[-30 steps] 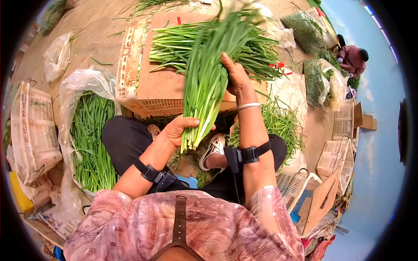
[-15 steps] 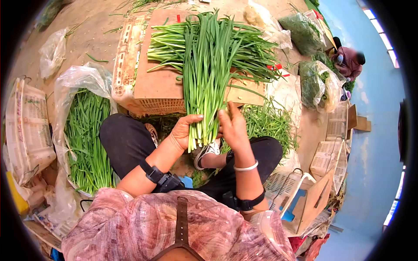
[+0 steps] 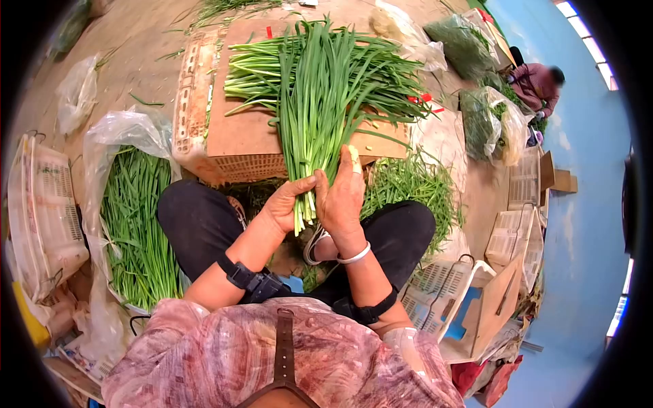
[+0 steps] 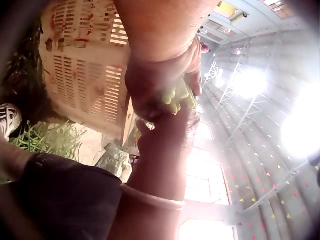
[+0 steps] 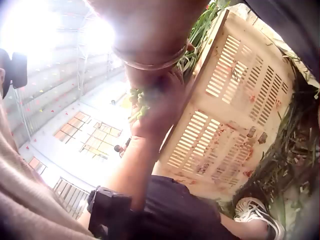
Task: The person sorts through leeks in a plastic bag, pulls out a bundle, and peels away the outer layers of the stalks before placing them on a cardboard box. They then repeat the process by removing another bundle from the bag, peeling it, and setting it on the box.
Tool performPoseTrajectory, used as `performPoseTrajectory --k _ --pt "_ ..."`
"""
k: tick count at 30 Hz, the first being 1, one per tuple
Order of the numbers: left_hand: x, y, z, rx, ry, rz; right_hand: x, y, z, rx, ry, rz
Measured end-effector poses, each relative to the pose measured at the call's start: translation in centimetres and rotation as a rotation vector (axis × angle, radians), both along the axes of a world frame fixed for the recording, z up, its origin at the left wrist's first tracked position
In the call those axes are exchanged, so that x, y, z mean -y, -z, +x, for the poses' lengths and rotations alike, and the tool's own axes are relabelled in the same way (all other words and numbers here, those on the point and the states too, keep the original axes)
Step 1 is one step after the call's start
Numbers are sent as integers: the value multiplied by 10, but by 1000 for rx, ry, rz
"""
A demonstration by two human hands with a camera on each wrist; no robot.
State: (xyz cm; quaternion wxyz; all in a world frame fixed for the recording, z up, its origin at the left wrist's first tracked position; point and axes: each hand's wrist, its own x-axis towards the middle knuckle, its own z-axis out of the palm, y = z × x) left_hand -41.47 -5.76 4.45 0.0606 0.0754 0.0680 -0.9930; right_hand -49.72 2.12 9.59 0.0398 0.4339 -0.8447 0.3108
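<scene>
A bunch of Chinese chives [image 3: 313, 115], pale at the stalk ends and dark green at the leaves, stands upright in the head view. My left hand [image 3: 282, 204] grips its lower stalks from the left, thumb across the front. Close against it, my right hand [image 3: 341, 204] holds the right side of the stalks, its other fingers hidden behind them. Cut stalk ends [image 4: 175, 100] poke out between both hands in the left wrist view. The leaves overlap a second pile of chives [image 3: 248, 71] lying crosswise on a brown board [image 3: 238, 136].
The board rests on an upturned plastic crate [image 3: 190, 129]. At left, a clear bag [image 3: 136, 126] holds more chives beside stacked baskets [image 3: 47, 211]. Loose trimmings [image 3: 415, 190] lie by the right knee. Filled bags [image 3: 476, 122] and another person [image 3: 537, 88] are at the far right.
My right hand came down from the leaves to the stalk ends and closed in beside my left hand. The bunch swung from a tilt to upright, its leaves settling over the pile.
</scene>
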Motion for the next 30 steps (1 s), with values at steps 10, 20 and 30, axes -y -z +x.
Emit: performPoseTrajectory --k 10,20,30 --pt "3 2 2 -88 95 32 12 7 -73 551 133 -299" --pt "4 2 1 -195 118 46 22 19 -101 943 192 -434" --pt "-2 10 -5 -144 61 9 -26 -71 -54 1134 -122 -827"
